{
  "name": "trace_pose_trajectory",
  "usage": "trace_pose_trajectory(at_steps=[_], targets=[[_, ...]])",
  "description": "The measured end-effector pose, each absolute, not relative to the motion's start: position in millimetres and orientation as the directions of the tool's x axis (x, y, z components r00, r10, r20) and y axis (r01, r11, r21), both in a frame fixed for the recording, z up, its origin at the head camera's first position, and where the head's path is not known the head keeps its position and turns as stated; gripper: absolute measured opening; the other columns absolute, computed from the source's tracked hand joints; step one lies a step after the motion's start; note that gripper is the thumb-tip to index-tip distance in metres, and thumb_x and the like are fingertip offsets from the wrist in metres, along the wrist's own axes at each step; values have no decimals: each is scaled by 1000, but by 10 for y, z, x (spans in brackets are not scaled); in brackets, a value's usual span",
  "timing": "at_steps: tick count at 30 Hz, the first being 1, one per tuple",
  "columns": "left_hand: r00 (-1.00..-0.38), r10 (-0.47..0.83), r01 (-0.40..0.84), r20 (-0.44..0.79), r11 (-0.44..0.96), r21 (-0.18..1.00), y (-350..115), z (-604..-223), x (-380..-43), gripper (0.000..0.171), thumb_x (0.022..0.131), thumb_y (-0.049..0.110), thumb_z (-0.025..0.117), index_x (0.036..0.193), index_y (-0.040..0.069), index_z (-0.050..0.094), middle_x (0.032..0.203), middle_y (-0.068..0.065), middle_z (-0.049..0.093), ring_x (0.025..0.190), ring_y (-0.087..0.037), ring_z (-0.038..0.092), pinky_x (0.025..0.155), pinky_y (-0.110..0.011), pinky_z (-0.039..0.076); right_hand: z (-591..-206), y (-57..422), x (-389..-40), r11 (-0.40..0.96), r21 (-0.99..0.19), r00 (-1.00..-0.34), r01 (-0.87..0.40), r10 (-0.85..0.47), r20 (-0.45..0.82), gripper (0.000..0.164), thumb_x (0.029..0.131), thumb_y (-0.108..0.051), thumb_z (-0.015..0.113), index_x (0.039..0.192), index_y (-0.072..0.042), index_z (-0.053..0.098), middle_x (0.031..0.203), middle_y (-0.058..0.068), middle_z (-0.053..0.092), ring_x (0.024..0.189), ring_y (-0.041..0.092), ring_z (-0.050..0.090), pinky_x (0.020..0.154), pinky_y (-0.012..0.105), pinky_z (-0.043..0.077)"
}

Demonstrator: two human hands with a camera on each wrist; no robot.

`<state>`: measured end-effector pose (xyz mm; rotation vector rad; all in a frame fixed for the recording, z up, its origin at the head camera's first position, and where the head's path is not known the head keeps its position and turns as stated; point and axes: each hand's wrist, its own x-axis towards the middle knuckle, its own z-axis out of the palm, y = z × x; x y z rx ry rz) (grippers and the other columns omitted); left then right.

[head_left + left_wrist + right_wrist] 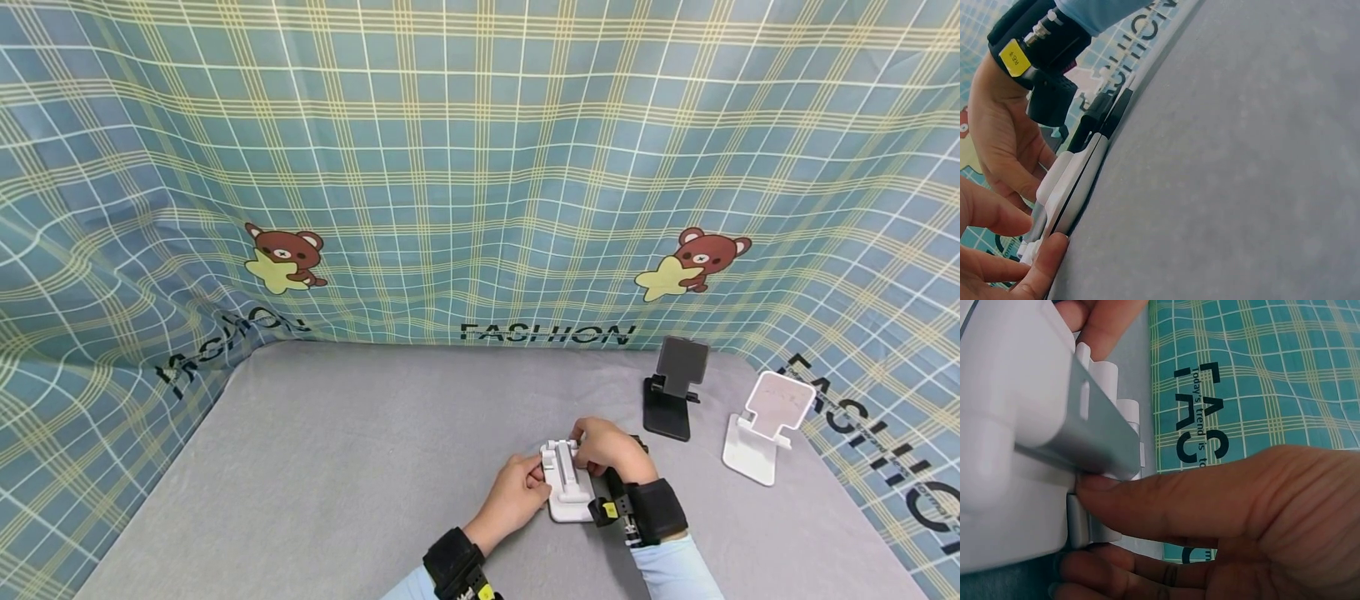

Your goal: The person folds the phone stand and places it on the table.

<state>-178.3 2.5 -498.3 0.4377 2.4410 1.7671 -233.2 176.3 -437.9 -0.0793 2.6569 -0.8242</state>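
Note:
A white folding phone stand [570, 492] lies folded on the grey cloth, with its grey metal arm showing along the middle. At its left edge, my left hand [517, 492] grips the side between thumb and fingers. My right hand [611, 450] reaches over the far right corner. Up close in the right wrist view, the right thumb [1122, 500] presses beside the grey metal arm [1100, 425] near the hinge, while the fingers curl under the edge. The left wrist view shows the phone stand [1075, 187] from the side, low against the cloth.
A black phone stand [667, 408] stands unfolded at the back right. Farther right is another unfolded stand, white with a pinkish plate [780, 404]. A plaid curtain [450, 208] borders the grey table [360, 450] at the back and sides.

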Motion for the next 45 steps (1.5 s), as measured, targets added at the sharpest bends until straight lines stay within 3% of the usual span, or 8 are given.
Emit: trace_pose_trajectory(at_steps=[6, 11, 14, 19, 27, 35, 39, 45], targets=[[-949, 307, 165, 78, 271, 948, 26, -4943, -1802, 39, 82, -1, 61, 118, -14, 56, 87, -8, 49, 59, -3, 51, 50, -15, 44, -4336, 1816, -2332, 800, -598, -928, 49, -186, -324, 24, 75, 2, 65, 98, 1, 62, 67, 11, 61, 56, 21, 60, 54, 32, 54], [-944, 327, 157, 52, 304, 940, 11, -4868, -1871, 15, 82, 1, 59, 92, -10, 61, 71, -1, 51, 54, -7, 52, 47, -16, 42, -4261, 1942, -2325, 748, -664, -927, 28, -230, -298, 19, 82, -8, 66, 98, 1, 61, 73, 12, 62, 61, 21, 60, 56, 34, 54], [-954, 295, 148, 48, 328, 933, 11, -4785, -1933, 25, 82, 3, 59, 102, -11, 61, 74, -1, 56, 57, -9, 53, 51, -19, 44, -4168, 2063, -2311, 729, -685, -928, 22, -241, -286, 24, 87, -14, 64, 105, 2, 60, 82, 14, 63, 69, 22, 60, 61, 36, 54], [-966, 240, 178, 95, 351, 919, 80, -4568, -2092, 48, 84, 10, 60, 130, -5, 51, 101, -12, 62, 83, -17, 59, 71, -28, 51, -4021, 2344, -2318, 754, -653, -961, -67, -224, -160, 34, 90, -19, 61, 112, 6, 59, 96, 18, 64, 82, 27, 61, 69, 39, 52], [-937, 326, 220, 124, 277, 935, 548, -4337, -2416, 54, 85, 14, 62, 136, 10, 48, 125, -9, 55, 112, -26, 55, 92, -35, 49, -4052, 2722, -2325, 741, -672, -994, 6, 75, 73, 44, 93, -16, 54, 127, 11, 46, 125, 36, 48, 112, 48, 50, 89, 54, 46], [-897, 435, 196, 75, 241, 950, 1103, -4476, -2603, 59, 88, 22, 61, 143, 21, 40, 144, 0, 42, 130, -22, 44, 99, -31, 45, -4211, 2813, -2388, 565, -822, -854, 74, 461, 240, 48, 92, -9, 47, 138, 4, 41, 140, 32, 35, 125, 51, 38, 100, 61, 36], [-886, 463, 138, -1, 268, 954, 1277, -4510, -2668, 62, 87, 26, 62, 144, 27, 37, 146, 1, 40, 131, -19, 43, 99, -34, 45, -4256, 2923, -2426, 526, -844, -838, 101, 502, 213, 56, 92, -11, 45, 144, 4, 31, 146, 31, 28, 132, 50, 30, 104, 62, 31], [-875, 474, 49, -97, 287, 957, 1497, -4583, -2792, 71, 84, 27, 63, 147, 27, 31, 152, 4, 33, 136, -19, 39, 103, -37, 42, -4373, 3114, -2453, 492, -856, -877, 156, 468, 109, 66, 94, -19, 46, 150, -2, 18, 153, 27, 19, 137, 48, 25, 106, 61, 30]])
